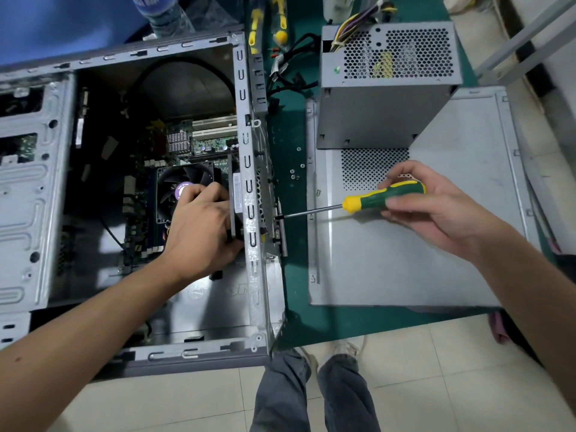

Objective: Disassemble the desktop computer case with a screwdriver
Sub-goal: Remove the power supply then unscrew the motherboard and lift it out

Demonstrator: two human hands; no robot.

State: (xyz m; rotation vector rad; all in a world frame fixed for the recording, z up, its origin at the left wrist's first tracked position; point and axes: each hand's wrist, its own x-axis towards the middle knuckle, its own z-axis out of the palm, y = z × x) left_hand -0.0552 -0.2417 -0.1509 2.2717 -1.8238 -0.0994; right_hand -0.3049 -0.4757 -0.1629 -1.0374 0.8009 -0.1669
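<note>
The desktop computer case (246,169) lies on its side with the cover off, filling the 9 o'clock half of the view, its open interior facing up. Its rear wall runs as a perforated metal strip from 12 to 6 o'clock through the centre.

The right hand (436,207) grasps the screwdriver (367,201) by its green and yellow handle, fingers and thumb curled round it. The shaft's long axis runs nearly level, pointing toward 9 o'clock with a slight downward tilt. Its tip meets the outer face of the rear wall at a dark point that is probably a screw head; whether the tip is seated in it cannot be told.

The left hand (202,226) reaches inside the case, directly opposite the tip across the wall. Its fingers curl round a dark flat part standing just inside the wall, beside the cooling fan (184,188); what that part is cannot be made out.

Judgement: the step in hand is driving out a rear-wall screw while the left hand steadies the part it retains. The screw lies at 9 o'clock from the right fingers, in line with the shaft, so that hand does the turning.

At 3 o'clock a removed side panel (436,260) lies flat, with the power supply (386,85) standing on its far end. Loose screws (294,174) lie on the green mat (296,275) between case and panel.
</note>
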